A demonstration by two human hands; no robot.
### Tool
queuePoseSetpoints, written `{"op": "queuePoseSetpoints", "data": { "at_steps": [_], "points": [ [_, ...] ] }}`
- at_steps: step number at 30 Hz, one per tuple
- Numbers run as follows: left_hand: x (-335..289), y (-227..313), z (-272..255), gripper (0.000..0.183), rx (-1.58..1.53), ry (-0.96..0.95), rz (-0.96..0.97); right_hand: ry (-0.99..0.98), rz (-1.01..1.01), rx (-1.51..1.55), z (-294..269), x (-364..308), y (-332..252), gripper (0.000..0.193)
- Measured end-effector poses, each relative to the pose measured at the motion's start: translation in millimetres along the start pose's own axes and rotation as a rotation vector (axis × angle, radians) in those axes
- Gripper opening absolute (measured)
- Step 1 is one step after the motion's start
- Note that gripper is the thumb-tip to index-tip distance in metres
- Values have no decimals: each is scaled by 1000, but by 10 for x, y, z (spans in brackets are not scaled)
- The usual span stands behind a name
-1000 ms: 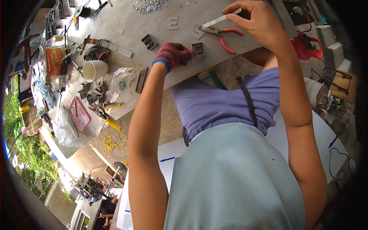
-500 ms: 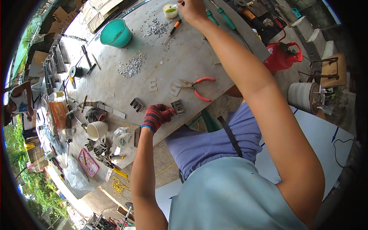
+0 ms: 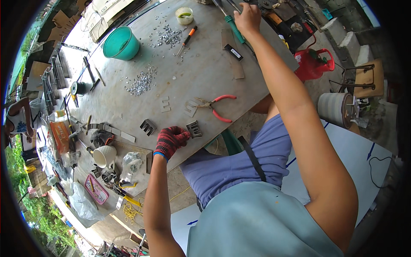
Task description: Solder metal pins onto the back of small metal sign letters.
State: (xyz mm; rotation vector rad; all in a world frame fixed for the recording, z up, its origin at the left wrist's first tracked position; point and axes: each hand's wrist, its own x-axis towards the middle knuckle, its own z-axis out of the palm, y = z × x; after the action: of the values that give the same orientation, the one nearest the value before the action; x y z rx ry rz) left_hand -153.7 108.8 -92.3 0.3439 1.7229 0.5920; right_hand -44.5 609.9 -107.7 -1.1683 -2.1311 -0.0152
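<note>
My left hand [image 3: 172, 141], in a red and black knit glove, pinches the edge of a small bent metal bracket [image 3: 195, 129] with slots, near the table's front edge. A similar bracket [image 3: 148, 127] stands just left of the glove. My bare right hand [image 3: 248, 19] is closed round the handle of a soldering iron at the far right; the handle is mostly hidden, with its rod showing beyond the fingers. Beside it lies another green-handled soldering iron [image 3: 233, 28]. Red-handled pliers [image 3: 217, 107] rest by two flat slotted metal plates, one plate [image 3: 190, 108] touching their jaws.
Metal bits [image 3: 141, 82] lie in two heaps near a green bucket [image 3: 122, 43], a screwdriver [image 3: 187, 40] and a tub of yellowish paste [image 3: 184, 16]. A flat strip [image 3: 233, 68] bears a black block [image 3: 233, 52]. A red gas cylinder [image 3: 314, 64] stands off the right edge.
My right hand has moved right from the paste tub to the soldering irons and closed on one. The strip and black block, hidden before by my arm, now show. My left hand keeps its hold.
</note>
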Motion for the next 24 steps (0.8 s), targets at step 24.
{"op": "queuePoseSetpoints", "data": {
  "at_steps": [24],
  "points": [
    [44,1,-7,31,-56,4,41,-1069,327,782,-3513,-2357,-1296,39]
  ]
}}
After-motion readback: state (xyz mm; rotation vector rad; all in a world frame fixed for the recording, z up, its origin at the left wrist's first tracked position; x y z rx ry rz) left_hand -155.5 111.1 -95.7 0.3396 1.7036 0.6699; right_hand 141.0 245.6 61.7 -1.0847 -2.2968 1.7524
